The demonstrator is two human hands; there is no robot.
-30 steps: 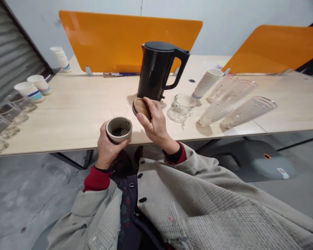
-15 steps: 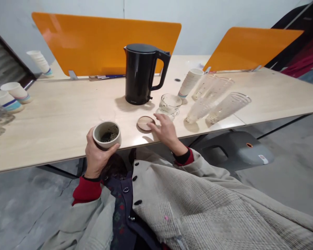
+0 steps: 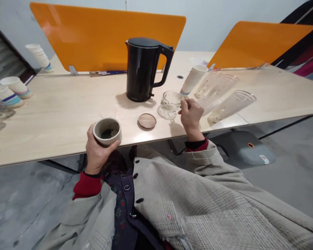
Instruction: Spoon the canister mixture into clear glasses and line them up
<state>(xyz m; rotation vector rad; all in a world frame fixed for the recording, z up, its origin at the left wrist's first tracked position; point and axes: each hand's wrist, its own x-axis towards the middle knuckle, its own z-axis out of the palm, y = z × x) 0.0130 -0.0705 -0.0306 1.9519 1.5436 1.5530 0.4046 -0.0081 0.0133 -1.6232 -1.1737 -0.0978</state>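
Observation:
My left hand (image 3: 96,150) is wrapped round a grey ceramic cup (image 3: 107,132) at the table's front edge. Dark loose bits, like tea leaves, lie inside and cling to its wall. With fingers closed, my right hand (image 3: 191,114) grips the handle side of a clear ribbed glass cup (image 3: 170,101); the fingers partly hide the handle. That glass cup is on or just over a clear saucer (image 3: 165,113); I cannot tell which. Between my hands lies a round wooden coaster or lid (image 3: 147,121). A black electric kettle (image 3: 143,71) stands behind.
Right of the glass cup stand stacked paper cups (image 3: 193,80) and stacks of tall clear cups (image 3: 231,106). More paper cups (image 3: 15,86) are at the left. Orange dividers (image 3: 99,38) line the back. A grey stool (image 3: 240,149) stands below the table at right.
My right hand has moved right from beside the wooden disc to the glass cup and closed at its handle. My left hand still holds the ceramic cup.

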